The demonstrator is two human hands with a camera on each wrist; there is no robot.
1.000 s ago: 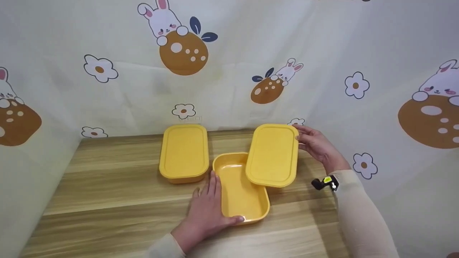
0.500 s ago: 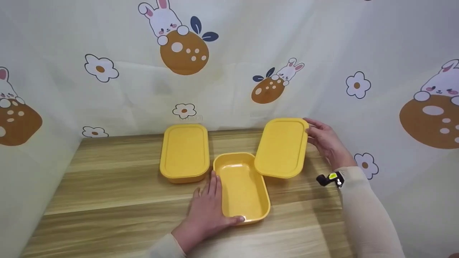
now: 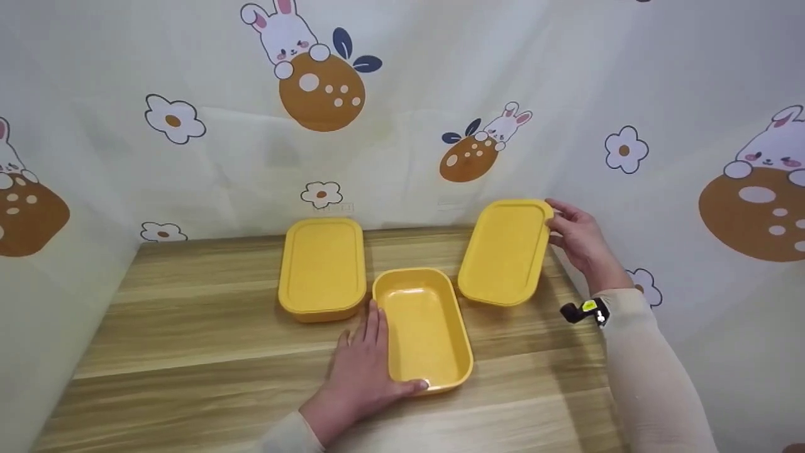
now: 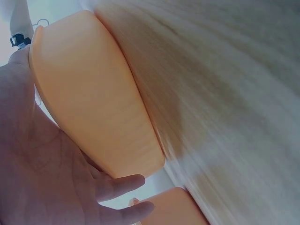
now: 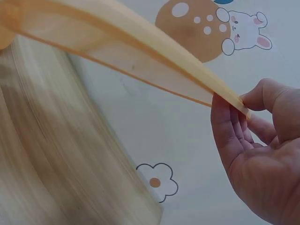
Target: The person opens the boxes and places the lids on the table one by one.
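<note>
A yellow rectangular box (image 3: 427, 343) with rounded corners stands uncovered on the wooden table. Its inside is bare. My left hand (image 3: 355, 374) rests along its left side with straight fingers, the thumb (image 3: 412, 386) over the near rim. In the left wrist view, that palm faces the box's outer wall (image 4: 93, 93). To the box's right, a yellow lid (image 3: 506, 251) is held up at a slant, near end lower. My right hand (image 3: 582, 245) pinches its far right edge between thumb and fingers, also plain in the right wrist view, where the lid's underside (image 5: 126, 70) shows.
A second yellow box with its lid on (image 3: 324, 270) stands left of the uncovered one, near the back. Cloth walls (image 3: 402, 126) with rabbit and flower prints enclose the table (image 3: 188, 352) at the back and both sides.
My right hand has carried the lid rightward and back, from overlapping the box to beside it, and the lid has turned slightly. The left hand and both boxes stay put.
</note>
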